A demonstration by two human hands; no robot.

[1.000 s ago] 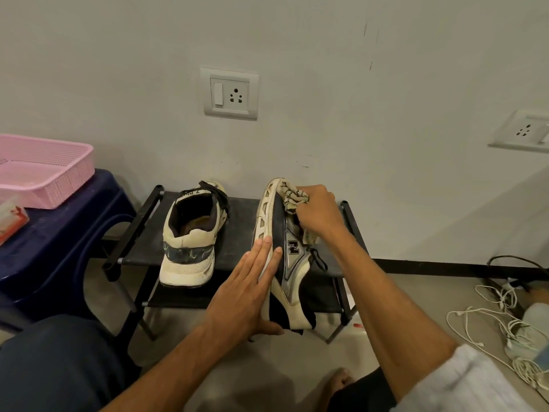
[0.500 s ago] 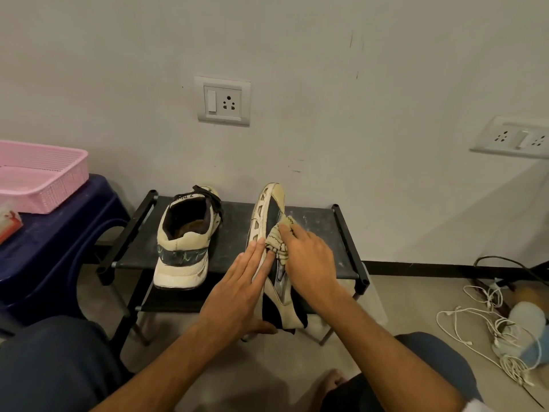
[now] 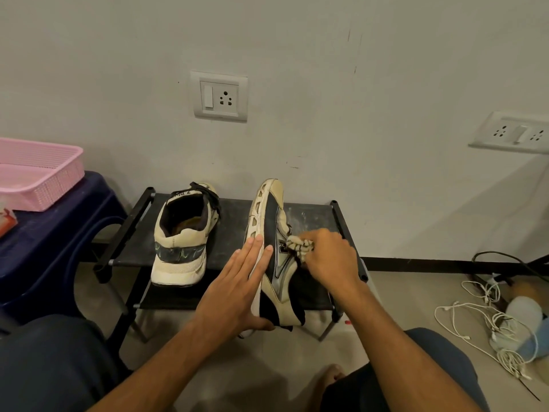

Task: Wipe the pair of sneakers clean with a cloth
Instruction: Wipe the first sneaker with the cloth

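Sneaker (image 3: 269, 227) lay on its side on the rack (image 3: 312, 215), sole against the flat, straight-fingered left hand (image 3: 237, 289); right hand (image 3: 329, 260) pinched a bunched cloth (image 3: 298, 248) to its upper. Risk: a hard rub might have slid it off the near edge. Second sneaker (image 3: 182, 239) stood left of the left hand; cables (image 3: 502, 352) lay on the floor right of the right hand.

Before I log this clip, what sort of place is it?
Likely a room at home: a low shoe rack, a wall socket above it, and loose charger cables lying to the right.

cream-and-black sneakers (image 3: 181, 242), striped beige cloth (image 3: 298, 246); pink basket (image 3: 44, 176)
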